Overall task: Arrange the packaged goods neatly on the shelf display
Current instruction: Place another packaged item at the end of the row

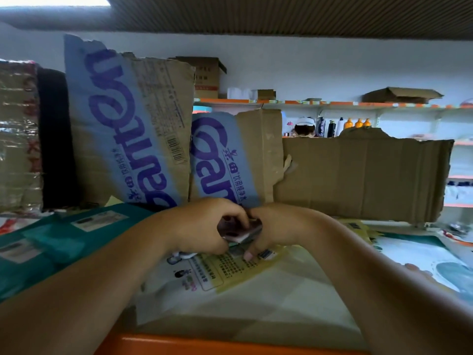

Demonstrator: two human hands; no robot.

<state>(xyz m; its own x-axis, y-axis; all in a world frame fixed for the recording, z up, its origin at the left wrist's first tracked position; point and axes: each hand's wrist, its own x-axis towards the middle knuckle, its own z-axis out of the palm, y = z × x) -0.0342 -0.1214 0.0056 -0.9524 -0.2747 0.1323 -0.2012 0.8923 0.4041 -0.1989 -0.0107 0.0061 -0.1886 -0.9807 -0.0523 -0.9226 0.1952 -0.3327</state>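
Both my hands meet at the middle of the top shelf over a small dark reddish packet (pixel 239 228). My left hand (pixel 202 226) curls its fingers round the packet's left side. My right hand (pixel 276 226) grips its right side, with one finger pointing down onto a white and yellow printed package (pixel 225 275) lying flat beneath. Much of the small packet is hidden by my fingers. Teal packages (pixel 58 242) lie flat to the left, and a white and teal package (pixel 422 254) lies to the right.
Torn cardboard sheets with blue and purple lettering (pixel 120 129) stand upright behind my hands, and a plain brown sheet (pixel 358 178) is to the right. An orange shelf edge (pixel 204 345) runs along the bottom. Far shelves hold bottles (pixel 357 123) and boxes (pixel 207 76).
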